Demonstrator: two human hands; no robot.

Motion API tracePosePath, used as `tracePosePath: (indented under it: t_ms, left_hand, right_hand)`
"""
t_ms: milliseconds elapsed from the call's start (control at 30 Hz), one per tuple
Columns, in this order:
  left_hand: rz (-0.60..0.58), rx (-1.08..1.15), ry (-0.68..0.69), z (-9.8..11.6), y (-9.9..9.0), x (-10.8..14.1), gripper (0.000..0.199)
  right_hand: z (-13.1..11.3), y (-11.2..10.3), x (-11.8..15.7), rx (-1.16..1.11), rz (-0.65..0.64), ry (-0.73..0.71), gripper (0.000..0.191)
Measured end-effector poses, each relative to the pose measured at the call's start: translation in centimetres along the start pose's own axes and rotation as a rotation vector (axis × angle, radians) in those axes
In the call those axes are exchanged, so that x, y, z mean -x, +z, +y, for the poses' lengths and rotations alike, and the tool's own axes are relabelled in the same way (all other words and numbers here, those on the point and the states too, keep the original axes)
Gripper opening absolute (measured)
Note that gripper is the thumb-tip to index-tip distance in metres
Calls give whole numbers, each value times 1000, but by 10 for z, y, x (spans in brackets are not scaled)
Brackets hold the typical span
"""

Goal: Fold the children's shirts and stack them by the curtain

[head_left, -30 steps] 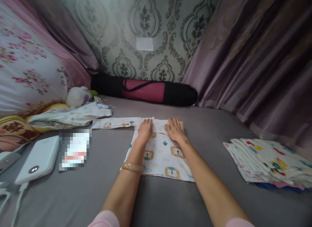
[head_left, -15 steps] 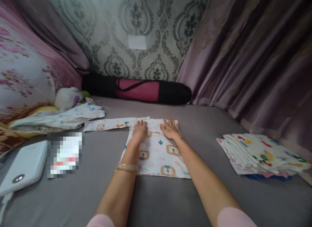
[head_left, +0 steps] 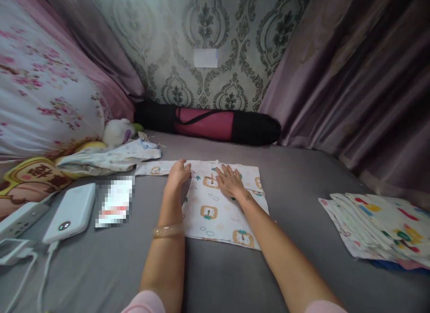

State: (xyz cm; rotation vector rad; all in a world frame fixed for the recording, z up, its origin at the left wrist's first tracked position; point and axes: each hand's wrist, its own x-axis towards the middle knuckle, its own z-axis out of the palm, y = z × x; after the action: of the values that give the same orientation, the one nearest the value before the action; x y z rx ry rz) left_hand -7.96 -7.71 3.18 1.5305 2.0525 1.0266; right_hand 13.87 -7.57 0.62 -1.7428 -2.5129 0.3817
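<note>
A small white long-sleeved shirt (head_left: 218, 234) printed with lion faces and green leaves lies flat on the grey sheet. Its left sleeve (head_left: 152, 169) stretches out to the left, while the right sleeve lies folded across the upper part. My left hand (head_left: 180, 173) is at the base of the outstretched sleeve, turned on its side with fingers curled around the cloth, partly hidden from view. Pressed flat on the shirt's upper middle, fingers spread, is my right hand (head_left: 230, 182).
Folded printed clothes (head_left: 386, 228) are stacked at the right. On the left are a power bank (head_left: 72, 210), a blurred packet (head_left: 116, 203), a power strip (head_left: 23, 219), a crumpled garment (head_left: 110, 156) and a plush toy (head_left: 117, 131). A long black-and-red bag (head_left: 204, 123) lies along the wall.
My left hand has moved left from the shirt's top to the sleeve base, and its fingers have curled. My right hand has slid slightly inward, still flat. The view has turned left.
</note>
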Motion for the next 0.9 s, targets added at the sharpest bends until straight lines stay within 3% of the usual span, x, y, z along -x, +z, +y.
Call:
tracePosePath:
  t_ms: [167,267,400,467,600,900]
  left_hand:
    - [90,-170,-109,-13,-15,2,27]
    - [243,-216,-203,-22,-26,4,28]
    - [413,-251,-393,-33,-41,4,36]
    - [419,-258,-451,-36,-43,4,37]
    - [414,-207,-497,-37,-37,2,35]
    - [486,-172,-540,-42,-37,1,51]
  right_hand:
    - [1,-6,-2,9,-26,9,56]
    - [-6,-16,-4,39,-71,25,55]
    - [-30,-21,-11,106,95,-71,53]
    - [-43,-16,-15,64,147,-112,57]
    - [-58,4,-22,3,86,-83,63]
    - [-57,14,-25,24,48,-56,64]
